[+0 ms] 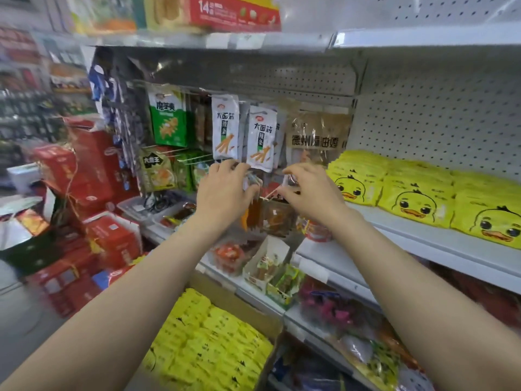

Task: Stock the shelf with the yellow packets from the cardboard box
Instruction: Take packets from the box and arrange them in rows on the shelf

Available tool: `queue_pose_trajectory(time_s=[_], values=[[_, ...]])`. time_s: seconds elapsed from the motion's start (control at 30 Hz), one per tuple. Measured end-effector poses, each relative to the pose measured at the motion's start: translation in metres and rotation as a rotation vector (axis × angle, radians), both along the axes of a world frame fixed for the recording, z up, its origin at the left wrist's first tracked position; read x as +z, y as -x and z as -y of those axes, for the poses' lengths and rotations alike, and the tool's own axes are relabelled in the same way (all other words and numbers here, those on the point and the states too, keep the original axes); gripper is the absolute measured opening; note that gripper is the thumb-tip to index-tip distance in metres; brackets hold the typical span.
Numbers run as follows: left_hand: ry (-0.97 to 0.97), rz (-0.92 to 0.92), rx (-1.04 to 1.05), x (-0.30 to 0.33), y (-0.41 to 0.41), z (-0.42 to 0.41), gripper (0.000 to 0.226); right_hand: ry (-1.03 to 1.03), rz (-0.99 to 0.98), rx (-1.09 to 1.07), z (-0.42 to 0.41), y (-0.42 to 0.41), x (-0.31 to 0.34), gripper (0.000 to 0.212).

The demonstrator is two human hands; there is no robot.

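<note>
Both the left hand [225,183] and right hand [306,190] pinch glossy (crinkled) hanging packets [275,214].

The cardboard box [239,303] is cut off below, and the left-hand shelves [25,80] are blurred.

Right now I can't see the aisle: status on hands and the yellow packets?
Left hand and right hand gripping hanging snack packets. Yellow packets in cardboard box, untouched. Nothing blocking.

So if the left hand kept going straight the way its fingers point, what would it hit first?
Probably the white hanging snack packet with orange sticks just above the left hand; depth is unclear.
</note>
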State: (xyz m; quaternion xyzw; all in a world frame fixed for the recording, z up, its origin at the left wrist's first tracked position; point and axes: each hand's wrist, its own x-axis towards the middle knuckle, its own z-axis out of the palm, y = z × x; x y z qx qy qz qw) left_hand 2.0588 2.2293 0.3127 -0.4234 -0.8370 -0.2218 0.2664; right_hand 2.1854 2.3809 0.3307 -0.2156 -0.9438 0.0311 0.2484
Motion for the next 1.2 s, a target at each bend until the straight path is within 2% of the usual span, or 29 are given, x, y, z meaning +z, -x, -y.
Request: queue_pose_trajectory(time_s=[0.17,0.3,0.47,0.57,0.77,0.93,1.2], values=[[0.070,-0.007,-0.021,-0.021,0.099,0.005,0.046,0.022,0.055,-0.022,0.013,0.096,-0.027,0.050],[0.136,0.061,-0.052,-0.048,0.162,0.002,0.046,0.077,0.114,-0.040,0.015,0.159,-0.060,0.050],[0.244,0.141,-0.099,-0.110,0.216,-0.006,0.047,0.181,0.236,-0.088,0.010,0.207,-0.123,0.050],[0.318,0.256,-0.109,-0.162,0.235,-0.008,0.048,0.255,0.339,-0.092,0.009,0.220,-0.173,0.046],[0.520,0.537,-0.141,-0.288,0.242,0.008,0.049,0.475,0.588,-0.080,0.022,0.217,-0.294,0.044],[0.766,0.840,-0.196,-0.387,0.217,0.042,0.056,0.681,0.802,-0.072,0.047,0.185,-0.393,0.049],[1.056,1.233,-0.247,-0.497,0.178,0.105,0.059,0.965,1.092,-0.130,0.092,0.120,-0.517,0.053]])
